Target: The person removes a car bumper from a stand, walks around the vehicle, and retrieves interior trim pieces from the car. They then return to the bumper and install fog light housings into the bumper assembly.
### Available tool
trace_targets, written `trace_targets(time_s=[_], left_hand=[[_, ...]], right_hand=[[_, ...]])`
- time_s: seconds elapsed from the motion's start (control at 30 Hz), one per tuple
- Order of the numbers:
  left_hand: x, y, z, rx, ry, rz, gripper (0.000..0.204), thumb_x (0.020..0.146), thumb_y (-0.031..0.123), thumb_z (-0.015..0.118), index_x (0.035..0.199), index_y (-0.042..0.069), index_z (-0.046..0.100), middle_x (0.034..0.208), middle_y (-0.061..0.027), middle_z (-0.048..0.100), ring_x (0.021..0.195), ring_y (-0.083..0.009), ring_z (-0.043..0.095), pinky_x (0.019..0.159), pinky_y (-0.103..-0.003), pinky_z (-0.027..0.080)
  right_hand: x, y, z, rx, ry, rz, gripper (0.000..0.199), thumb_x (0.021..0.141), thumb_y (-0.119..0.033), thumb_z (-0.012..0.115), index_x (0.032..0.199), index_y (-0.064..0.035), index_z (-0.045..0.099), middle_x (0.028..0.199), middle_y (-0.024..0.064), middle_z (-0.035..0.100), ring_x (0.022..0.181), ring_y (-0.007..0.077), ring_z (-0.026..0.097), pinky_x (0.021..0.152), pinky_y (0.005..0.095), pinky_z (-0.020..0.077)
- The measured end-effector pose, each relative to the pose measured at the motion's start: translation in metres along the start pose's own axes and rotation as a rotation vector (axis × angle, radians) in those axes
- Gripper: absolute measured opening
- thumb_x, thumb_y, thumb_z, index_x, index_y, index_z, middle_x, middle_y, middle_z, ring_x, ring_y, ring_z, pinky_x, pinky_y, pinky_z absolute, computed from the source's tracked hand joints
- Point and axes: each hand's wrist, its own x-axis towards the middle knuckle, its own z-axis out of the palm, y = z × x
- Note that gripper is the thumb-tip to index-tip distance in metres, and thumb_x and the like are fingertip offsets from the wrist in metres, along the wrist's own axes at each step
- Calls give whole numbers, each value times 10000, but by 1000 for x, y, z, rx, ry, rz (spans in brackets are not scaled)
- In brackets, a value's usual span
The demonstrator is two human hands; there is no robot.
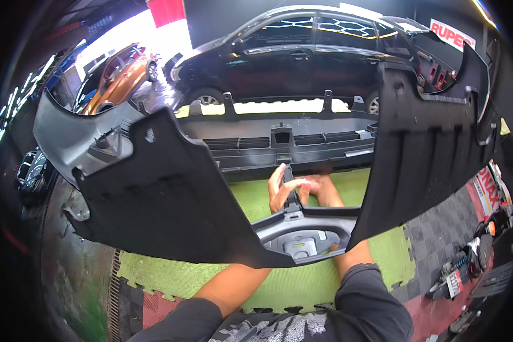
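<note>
A large black car bumper (154, 188) is in front of me, its inner side toward me and its two ends rising left and right. My left hand (277, 191) has its fingers round the narrow central strut (291, 199) of the bumper. Beside it, on the strut's right, my right hand (318, 186) is closed against the same strut, its fingertips partly hidden. My left forearm passes behind the bumper's lower edge, and the right one shows through the opening. An oval frame (302, 228) with a grey insert sits at the near middle edge.
Green foam mats (199, 280) lie on the floor below. A black car (279, 62) stands across the far side, and an orange car (119, 74) is at the far left. Several tools and machines (473, 256) stand along the right. A drain grate (115, 285) runs along the left.
</note>
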Motion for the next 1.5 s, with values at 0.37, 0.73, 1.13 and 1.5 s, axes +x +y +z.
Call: trace_targets(time_s=[0.37,0.73,1.13,1.5], left_hand=[[11,-6,-31,141,-126,-7,114,914,138,790,1004,112,724,1291,-173,646,1238,-342,617,1000,-467,504],[-40,-70,-89,180,-359,81,289,818,300,867,995,127,718,1083,-200,666,1203,-438,586,973,-537,496],[-39,-62,-106,301,-520,1,386,858,400,809,1165,180,729,1238,-234,629,1167,-436,600,995,-525,464],[-58,-84,-78,597,-556,134,374,904,433,751,1195,208,684,1282,-152,633,1285,-425,551,1071,-658,355]], right_hand=[[-282,-41,48,-241,274,-141,692,1032,-628,458,1452,-79,480,1307,191,593,1276,378,572,1012,554,516],[-381,27,124,-668,390,-358,659,1042,-354,609,1565,-135,273,1339,118,609,1227,283,624,1077,499,472],[-454,74,91,-1498,-7,-466,699,1058,-626,290,717,-90,579,815,56,634,1023,289,687,964,416,399],[-495,48,63,-1452,-175,242,556,997,-539,601,691,-76,609,631,77,567,643,278,604,638,398,480]])
